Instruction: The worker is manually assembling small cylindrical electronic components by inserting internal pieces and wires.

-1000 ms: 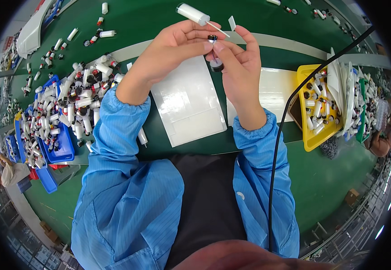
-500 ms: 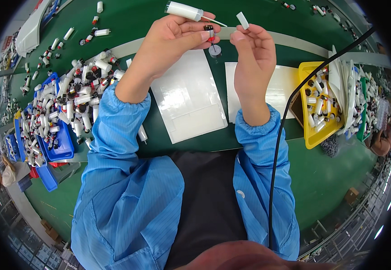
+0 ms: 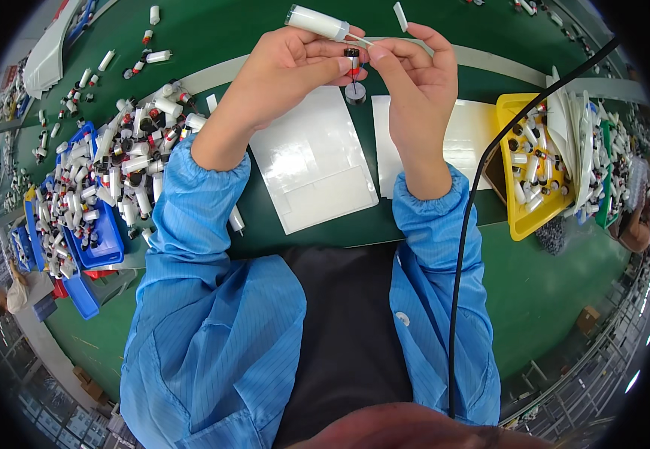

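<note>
Upper centre of frame: small red-and-black cylindrical part, long axis vertical, above a grey round disc. Left hand, fingers curled, pinches it and grips a white plastic tube lying near-horizontal, nozzle rightward. Right hand pinches the nozzle tip, remaining fingers half open.

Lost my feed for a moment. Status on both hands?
Left hand grips white tube. Right hand pinches small black-red part at its tip. Nothing in the way.

A factory assembly line: green belt table, heaps of small white tubes, parts-filled yellow tray.
</note>
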`<state>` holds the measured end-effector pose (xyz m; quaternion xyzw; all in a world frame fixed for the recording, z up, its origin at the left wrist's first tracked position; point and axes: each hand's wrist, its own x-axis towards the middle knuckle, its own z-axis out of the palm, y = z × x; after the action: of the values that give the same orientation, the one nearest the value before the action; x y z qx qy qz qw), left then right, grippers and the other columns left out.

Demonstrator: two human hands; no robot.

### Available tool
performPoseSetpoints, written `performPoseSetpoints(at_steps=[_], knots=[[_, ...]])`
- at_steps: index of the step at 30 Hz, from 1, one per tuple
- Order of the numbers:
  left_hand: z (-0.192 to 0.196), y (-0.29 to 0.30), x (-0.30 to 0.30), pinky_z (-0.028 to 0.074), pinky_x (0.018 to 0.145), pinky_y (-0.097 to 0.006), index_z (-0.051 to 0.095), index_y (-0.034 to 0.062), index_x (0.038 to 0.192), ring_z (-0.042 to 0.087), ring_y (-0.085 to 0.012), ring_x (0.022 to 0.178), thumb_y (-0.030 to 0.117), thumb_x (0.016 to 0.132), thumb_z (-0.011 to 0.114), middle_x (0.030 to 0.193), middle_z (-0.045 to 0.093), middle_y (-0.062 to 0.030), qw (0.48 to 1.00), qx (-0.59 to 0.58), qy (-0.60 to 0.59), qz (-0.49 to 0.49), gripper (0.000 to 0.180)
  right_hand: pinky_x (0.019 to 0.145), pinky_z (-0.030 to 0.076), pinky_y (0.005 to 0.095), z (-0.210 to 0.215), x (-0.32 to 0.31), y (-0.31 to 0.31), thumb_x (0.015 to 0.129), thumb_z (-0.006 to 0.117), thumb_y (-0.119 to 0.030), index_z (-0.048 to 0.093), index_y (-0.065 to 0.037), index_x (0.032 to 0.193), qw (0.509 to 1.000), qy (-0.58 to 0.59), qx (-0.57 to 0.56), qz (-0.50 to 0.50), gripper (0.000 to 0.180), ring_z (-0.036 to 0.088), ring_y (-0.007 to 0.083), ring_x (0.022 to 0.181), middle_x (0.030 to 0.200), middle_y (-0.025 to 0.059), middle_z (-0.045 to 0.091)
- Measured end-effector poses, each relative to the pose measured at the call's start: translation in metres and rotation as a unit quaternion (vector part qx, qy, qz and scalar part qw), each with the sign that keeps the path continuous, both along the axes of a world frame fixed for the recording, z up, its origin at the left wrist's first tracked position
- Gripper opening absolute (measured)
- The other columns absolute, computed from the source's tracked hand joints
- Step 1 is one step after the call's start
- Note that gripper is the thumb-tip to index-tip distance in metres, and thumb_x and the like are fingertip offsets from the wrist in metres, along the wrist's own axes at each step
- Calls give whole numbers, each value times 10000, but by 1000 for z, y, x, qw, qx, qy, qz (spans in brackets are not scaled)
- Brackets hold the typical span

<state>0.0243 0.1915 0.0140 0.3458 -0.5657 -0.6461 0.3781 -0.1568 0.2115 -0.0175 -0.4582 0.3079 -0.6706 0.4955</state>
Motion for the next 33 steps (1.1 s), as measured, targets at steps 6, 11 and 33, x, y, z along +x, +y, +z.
performPoseSetpoints(at_steps=[6,11,33], knots=[[-3,0,-2,569,932,-299,541,-28,1357,694,-205,1066,23,973,594,1222,684,-148,1000,4,13,7,391,839,530,248,-2,-1,-1,922,642,43,438,15,1290,1000,0,-10,-20,422,668,147,933,1000,115,677],[-6,-3,-1,556,952,-299,538,-24,1357,688,-205,1079,31,985,577,1238,679,-146,999,-14,9,44,378,758,493,213,-7,4,3,921,650,44,518,15,1214,994,66,-80,-45,322,624,91,886,949,76,663],[-7,-3,3,538,994,-318,569,-37,1328,646,-174,1133,-5,981,575,1304,633,-110,994,-103,-4,-35,349,692,484,246,5,-32,-7,936,682,-71,690,22,1059,968,-35,140,207,154,611,121,750,895,84,694]])
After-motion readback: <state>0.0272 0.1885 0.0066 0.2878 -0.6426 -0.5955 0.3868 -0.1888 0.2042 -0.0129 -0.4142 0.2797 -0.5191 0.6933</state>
